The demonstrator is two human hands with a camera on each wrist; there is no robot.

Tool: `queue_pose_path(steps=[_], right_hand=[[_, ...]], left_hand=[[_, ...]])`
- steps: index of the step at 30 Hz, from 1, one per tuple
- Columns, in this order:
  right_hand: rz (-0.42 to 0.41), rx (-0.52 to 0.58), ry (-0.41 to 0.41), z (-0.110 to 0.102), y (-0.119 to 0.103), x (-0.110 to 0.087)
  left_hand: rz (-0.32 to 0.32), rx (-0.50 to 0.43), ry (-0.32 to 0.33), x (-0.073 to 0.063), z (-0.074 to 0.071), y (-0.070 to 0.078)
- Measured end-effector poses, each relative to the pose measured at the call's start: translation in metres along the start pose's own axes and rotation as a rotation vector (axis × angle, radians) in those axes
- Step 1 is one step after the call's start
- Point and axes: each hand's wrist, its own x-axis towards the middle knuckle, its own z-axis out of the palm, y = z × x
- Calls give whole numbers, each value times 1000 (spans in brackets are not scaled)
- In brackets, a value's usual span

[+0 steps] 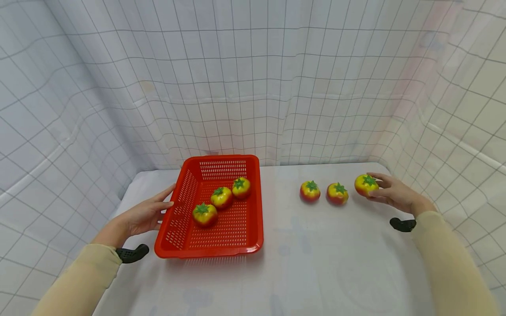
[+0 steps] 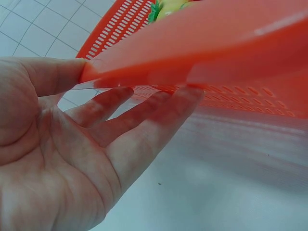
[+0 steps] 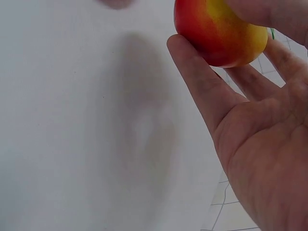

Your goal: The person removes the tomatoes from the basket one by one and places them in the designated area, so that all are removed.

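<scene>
At the left, the left hand (image 1: 144, 216) grips the side rim of a red plastic basket (image 1: 258, 206). In the left wrist view its thumb (image 2: 60, 76) lies at the rim and the other fingers reach beneath it, along the slotted wall. Three red-and-yellow tomatoes with green star-shaped tops, one of them a tomato (image 1: 205, 216) near the front, lie inside the basket. Far to the right, the right hand (image 1: 395, 193) holds another tomato (image 1: 364, 185) between thumb and fingers. The right wrist view shows this tomato (image 3: 221, 33) with its red side toward the fingertips.
Two more tomatoes, a left one (image 1: 310, 192) and a right one (image 1: 337, 194), sit on the white table (image 1: 316, 263) between the basket and the right hand. White cloth with a grid pattern (image 1: 245, 87) hangs behind the table and along both sides.
</scene>
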Motion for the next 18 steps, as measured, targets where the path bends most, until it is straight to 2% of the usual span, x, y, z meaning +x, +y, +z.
queue_pose_path(steps=[8, 18], right_hand=[[41, 2, 16, -1, 13, 5], [49, -29, 35, -1, 21, 8]], left_hand=[[-1, 4, -1, 0, -1, -1], [3, 1, -5, 1, -1, 0]])
